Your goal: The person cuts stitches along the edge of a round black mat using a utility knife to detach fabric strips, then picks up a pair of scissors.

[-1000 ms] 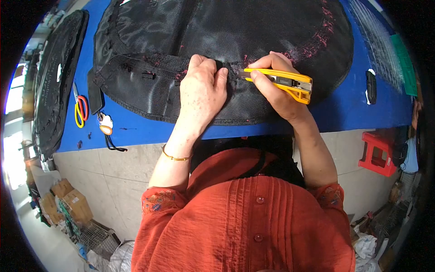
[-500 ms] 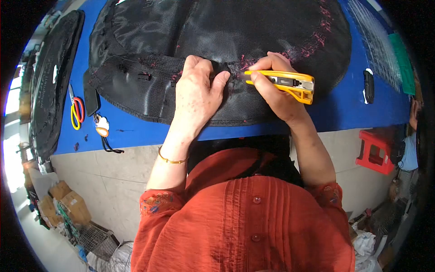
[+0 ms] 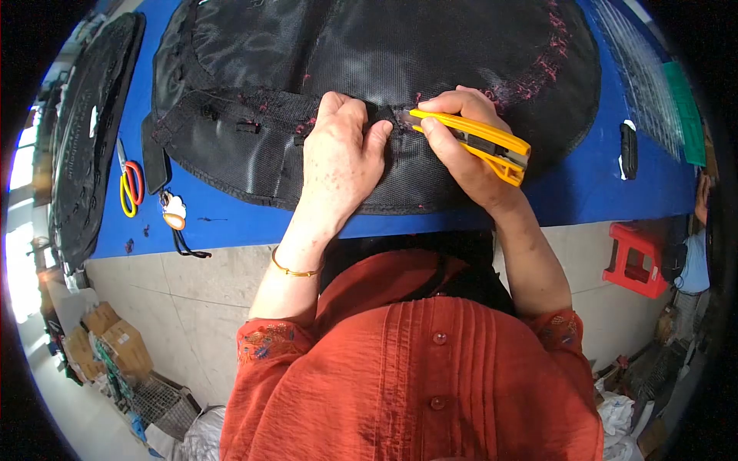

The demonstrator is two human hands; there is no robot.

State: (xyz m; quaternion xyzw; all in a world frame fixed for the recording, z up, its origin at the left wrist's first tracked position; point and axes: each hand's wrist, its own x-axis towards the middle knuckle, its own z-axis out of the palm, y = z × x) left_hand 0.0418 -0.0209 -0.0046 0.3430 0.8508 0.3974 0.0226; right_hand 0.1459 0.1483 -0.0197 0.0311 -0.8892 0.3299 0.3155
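Observation:
A large black mesh fabric piece (image 3: 361, 69) lies over the blue table, with pink thread bits (image 3: 550, 65) scattered along its curved seam. My left hand (image 3: 342, 146) pinches a fold of this fabric at a dark strap-like band. Just right of it, my right hand (image 3: 469, 142) is closed around a yellow utility knife (image 3: 492, 138). The knife's blade end points left and meets the seam beside my left thumb. Whether the blade tip is in the stitches is too small to tell.
Red-and-yellow scissors (image 3: 131, 184) and a keychain charm (image 3: 174, 211) lie on the blue table (image 3: 254, 230) at left. Another black fabric piece (image 3: 84, 138) is further left. A black object (image 3: 628, 150) lies at right. A red stool (image 3: 636, 257) stands on the floor.
The knife has tilted, its rear end dropping slightly toward me, and its tip has shifted a little left and up. My left hand keeps its hold on the fabric.

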